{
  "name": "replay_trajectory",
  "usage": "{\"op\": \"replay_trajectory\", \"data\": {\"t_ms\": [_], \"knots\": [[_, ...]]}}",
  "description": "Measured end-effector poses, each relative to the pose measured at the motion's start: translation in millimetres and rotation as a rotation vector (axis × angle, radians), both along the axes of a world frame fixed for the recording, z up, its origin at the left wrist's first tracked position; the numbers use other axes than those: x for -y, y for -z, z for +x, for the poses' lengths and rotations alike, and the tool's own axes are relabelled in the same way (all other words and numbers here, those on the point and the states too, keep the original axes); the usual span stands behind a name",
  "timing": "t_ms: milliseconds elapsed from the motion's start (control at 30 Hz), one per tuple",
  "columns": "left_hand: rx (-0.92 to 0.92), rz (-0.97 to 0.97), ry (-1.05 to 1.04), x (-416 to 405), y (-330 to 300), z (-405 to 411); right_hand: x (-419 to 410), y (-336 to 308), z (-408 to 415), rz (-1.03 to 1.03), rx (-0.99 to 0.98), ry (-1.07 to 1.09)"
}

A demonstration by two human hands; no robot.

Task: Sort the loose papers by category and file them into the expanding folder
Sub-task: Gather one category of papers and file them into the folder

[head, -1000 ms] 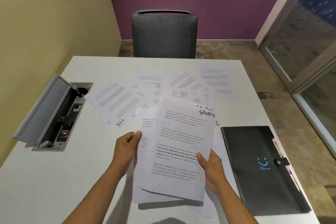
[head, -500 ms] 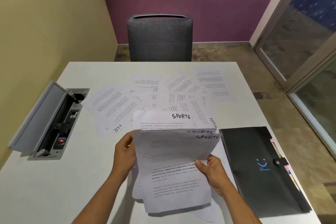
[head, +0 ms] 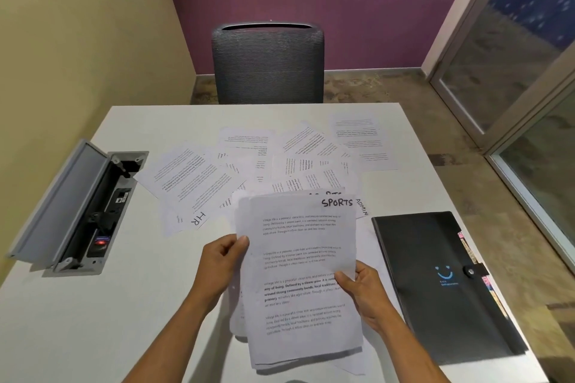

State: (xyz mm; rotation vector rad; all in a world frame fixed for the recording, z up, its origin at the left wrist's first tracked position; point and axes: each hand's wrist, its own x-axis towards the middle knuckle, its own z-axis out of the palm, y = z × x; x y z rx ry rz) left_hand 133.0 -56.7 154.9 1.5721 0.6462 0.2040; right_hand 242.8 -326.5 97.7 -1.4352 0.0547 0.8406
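While both hands gripped the sheaf of papers (head: 298,283) above the near edge of the white table (head: 130,305), the top sheet, marked SPORTS at its upper right corner, lay flat and squared on the sheets beneath it. Half a second before, that sheet was bowed with its top edge curled toward the camera and a second SPORTS sheet showed beyond it; at this moment only a sliver of handwriting showed above the top sheet's heading. Left hand (head: 222,267) pinched the sheaf's left edge, thumb on top near the upper half and fingers curled behind. Right hand (head: 362,292) pinched the right edge lower down, thumb pressed on the printed face, fingers underneath. Loose papers (head: 249,158) stayed scattered across the middle of the table, unchanged from the earlier frames; one at the left bore HR (head: 198,221), and one tucked just behind the sheaf's right corner bore ADMIN (head: 362,208). Black expanding folder (head: 435,283) lay shut on the table just right of the right hand, strap fastened, coloured tabs showing along its right edge, as before. Open cable box (head: 93,211) sat set into the table at the left. Grey chair (head: 268,62) stood at the far side.
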Motion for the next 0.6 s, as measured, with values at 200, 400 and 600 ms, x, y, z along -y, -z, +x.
{"op": "replay_trajectory", "data": {"t_ms": [200,400,600], "knots": [[-0.037,0.013,-0.173,0.3,3.5,2.5,-2.4,3.7,-2.8,-0.003,0.0,-0.017],[-0.025,-0.039,-0.281,3.5,-2.7,5.4,-4.4,9.8,-9.8,0.0,-0.021,0.044],[0.008,-0.054,-0.355,1.7,-1.4,6.6,0.7,11.1,-8.7,0.06,-0.032,0.076]]}}
